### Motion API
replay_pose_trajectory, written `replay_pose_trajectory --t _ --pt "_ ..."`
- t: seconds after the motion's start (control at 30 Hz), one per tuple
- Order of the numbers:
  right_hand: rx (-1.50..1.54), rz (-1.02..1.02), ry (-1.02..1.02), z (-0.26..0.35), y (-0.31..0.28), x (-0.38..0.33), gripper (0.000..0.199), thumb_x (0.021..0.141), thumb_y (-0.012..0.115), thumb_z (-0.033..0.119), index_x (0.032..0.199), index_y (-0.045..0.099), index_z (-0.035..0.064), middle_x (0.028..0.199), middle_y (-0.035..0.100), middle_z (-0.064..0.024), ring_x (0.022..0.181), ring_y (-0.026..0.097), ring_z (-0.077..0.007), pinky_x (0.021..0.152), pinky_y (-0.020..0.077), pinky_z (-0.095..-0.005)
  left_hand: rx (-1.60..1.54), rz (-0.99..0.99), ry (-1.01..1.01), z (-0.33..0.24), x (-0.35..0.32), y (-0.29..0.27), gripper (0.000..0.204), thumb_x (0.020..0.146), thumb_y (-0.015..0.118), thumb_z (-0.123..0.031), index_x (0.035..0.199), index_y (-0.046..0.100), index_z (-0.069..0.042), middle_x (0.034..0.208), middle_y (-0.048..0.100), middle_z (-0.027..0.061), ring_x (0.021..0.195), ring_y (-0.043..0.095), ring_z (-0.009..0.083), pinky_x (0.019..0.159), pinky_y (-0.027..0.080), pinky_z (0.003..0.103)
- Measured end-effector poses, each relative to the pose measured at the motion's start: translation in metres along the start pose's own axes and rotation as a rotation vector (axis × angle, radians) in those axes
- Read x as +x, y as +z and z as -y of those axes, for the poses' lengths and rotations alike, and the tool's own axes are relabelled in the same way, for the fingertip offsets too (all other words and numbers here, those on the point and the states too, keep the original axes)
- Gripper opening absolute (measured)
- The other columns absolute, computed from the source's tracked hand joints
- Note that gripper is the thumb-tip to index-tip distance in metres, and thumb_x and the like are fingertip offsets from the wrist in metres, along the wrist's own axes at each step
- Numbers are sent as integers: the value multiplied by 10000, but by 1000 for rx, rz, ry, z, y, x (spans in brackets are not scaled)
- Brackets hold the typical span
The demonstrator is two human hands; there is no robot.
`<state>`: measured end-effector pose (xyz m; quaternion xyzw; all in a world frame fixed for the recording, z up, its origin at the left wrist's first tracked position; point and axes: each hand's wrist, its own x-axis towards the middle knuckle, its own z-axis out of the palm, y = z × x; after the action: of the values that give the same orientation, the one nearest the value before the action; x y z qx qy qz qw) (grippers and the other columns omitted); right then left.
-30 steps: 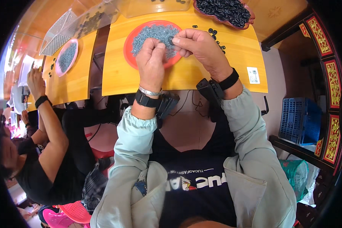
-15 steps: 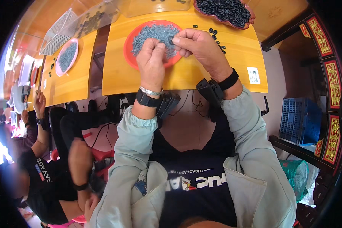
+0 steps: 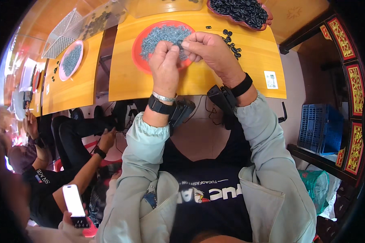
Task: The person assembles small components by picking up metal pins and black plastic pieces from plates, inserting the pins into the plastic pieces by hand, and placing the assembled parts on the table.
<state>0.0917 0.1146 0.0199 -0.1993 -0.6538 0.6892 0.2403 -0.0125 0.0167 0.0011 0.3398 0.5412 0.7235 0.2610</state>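
Over a red round basin (image 3: 139, 56) filled with small grey-blue slender pieces (image 3: 160, 34), my two hands meet fingertip to fingertip. Thumb and fingers of my right hand (image 3: 211, 49) pinch a small dark round piece (image 3: 180, 43). My left hand (image 3: 165, 67) is closed against it in a pinch; whatever lies between its fingertips is too small to make out. Right of the basin lie several loose small black pieces (image 3: 233, 49). Beyond them, a scalloped red tray (image 3: 267, 25) carries a heap of black pieces (image 3: 239, 13).
A clear plastic container (image 3: 166, 10) stands at the table's far edge. On the left table are a pink basin (image 3: 81, 54) of grey pieces and a white perforated basket (image 3: 61, 36). Other people sit at left, one hand holding a lit phone (image 3: 73, 200). A blue crate (image 3: 320, 129) stands right.
My hands have come slightly closer together, still pinched above the basin. At left, a co-worker's arm has shifted and a hand with a lit phone has come into view.
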Motion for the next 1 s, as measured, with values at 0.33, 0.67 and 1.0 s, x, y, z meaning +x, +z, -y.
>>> replay_pose_trajectory --t 0.33,0.67,1.0 --pt "74 76 0 9 -6 -4 182 857 575 220 893 615 47 726 576 39 639 510 -38 605 396 -172 -323 99 -115 -8 -1 2 87 862 476 -81 790 490 -34 683 520 10 590 476 73 584 408 206" --pt "-69 88 -31 8 -11 -2 184 850 580 230 865 620 51 725 577 42 631 503 -38 593 401 -176 -83 64 20 -2 -2 5 69 859 474 -63 802 489 -29 688 527 15 601 482 77 563 434 212" --pt "80 106 5 10 -8 -5 171 863 568 221 872 612 56 726 580 43 633 510 -31 599 401 -173 -425 158 -4 4 1 7 126 867 521 -143 934 490 -41 868 551 43 757 502 117 735 422 271"
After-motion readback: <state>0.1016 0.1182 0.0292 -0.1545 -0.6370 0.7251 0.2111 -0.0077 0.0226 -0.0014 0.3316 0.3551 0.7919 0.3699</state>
